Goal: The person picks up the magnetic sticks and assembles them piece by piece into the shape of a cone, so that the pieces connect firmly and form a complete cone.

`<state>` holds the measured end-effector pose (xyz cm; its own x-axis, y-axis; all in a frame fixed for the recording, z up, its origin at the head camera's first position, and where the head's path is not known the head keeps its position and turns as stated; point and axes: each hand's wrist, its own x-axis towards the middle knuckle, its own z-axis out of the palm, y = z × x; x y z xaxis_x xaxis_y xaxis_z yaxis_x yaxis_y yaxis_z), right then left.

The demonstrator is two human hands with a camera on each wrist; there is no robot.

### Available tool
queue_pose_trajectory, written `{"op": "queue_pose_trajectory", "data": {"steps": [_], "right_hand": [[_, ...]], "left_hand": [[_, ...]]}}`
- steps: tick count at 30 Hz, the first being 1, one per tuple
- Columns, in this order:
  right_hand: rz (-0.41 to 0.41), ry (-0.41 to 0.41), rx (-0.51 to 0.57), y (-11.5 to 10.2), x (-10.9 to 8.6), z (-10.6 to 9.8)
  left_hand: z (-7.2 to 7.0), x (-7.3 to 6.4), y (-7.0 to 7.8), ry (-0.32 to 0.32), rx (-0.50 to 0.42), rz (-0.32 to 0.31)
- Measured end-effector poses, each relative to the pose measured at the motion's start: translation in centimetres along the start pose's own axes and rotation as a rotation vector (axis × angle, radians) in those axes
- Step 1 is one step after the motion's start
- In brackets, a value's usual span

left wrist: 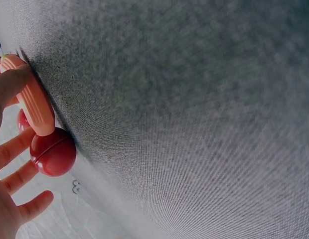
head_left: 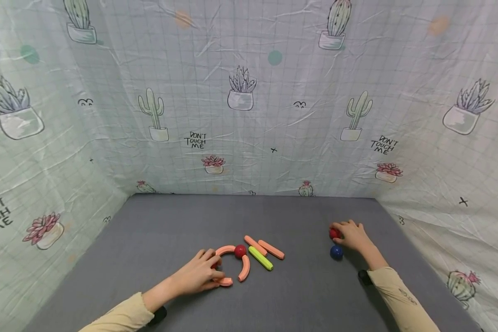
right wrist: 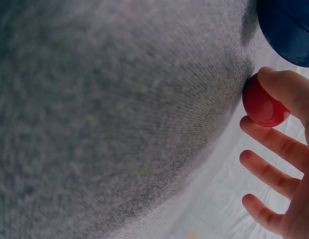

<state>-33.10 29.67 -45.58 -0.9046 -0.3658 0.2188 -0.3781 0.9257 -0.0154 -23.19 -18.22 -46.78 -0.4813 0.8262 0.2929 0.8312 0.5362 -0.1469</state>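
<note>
The red ball lies at the right side of the worktop, just beyond the blue ball; its glossy, smooth skin suggests hard plastic, probably light and stiff, with little risk of breaking; being round and slick, it could roll or slip, so a pinch across its widest part looks best; the right hand has it so, thumb on one side and a finger on the other, while the other visible fingers stand spread and clear.

The curved bar, at the left hand, looks stiff and light too; its ridges should give better grip than the ball, and its middle seems the safest hold, leaving the ends free; the left hand pinches it, thumb across its side, fingers partly spread; the bar's end meets a second red ball, close by those fingers; how firmly either hand presses, I cannot tell.
</note>
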Motion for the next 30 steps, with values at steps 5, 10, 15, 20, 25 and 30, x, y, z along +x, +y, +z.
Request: {"op": "queue_pose_trajectory", "data": {"steps": [5,10,15,20,25,30], "right_hand": [[-0.005,0.002,0.01,-0.3,0.1,0.2],[-0.002,-0.001,0.003,-0.3,-0.1,0.5],[-0.004,0.028,0.015,-0.3,-0.1,0.5],[-0.001,0.045,0.017,-0.4,-0.2,0.2],[-0.009,0.079,0.01,-0.9,-0.3,-0.4],[-0.036,0.097,0.011,-1.9,-0.6,-1.1]], "left_hand": [[0.0,-0.2,0.0,-0.002,-0.013,-0.008],[0.2,-0.2,0.1,0.008,-0.021,-0.003],[0.5,0.0,0.0,0.014,-0.01,-0.01],[0.5,0.0,0.0,0.01,0.007,-0.011],[0.5,0.0,0.0,0.012,0.021,-0.007],[0.3,0.1,0.1,0.004,0.022,-0.004]]}}
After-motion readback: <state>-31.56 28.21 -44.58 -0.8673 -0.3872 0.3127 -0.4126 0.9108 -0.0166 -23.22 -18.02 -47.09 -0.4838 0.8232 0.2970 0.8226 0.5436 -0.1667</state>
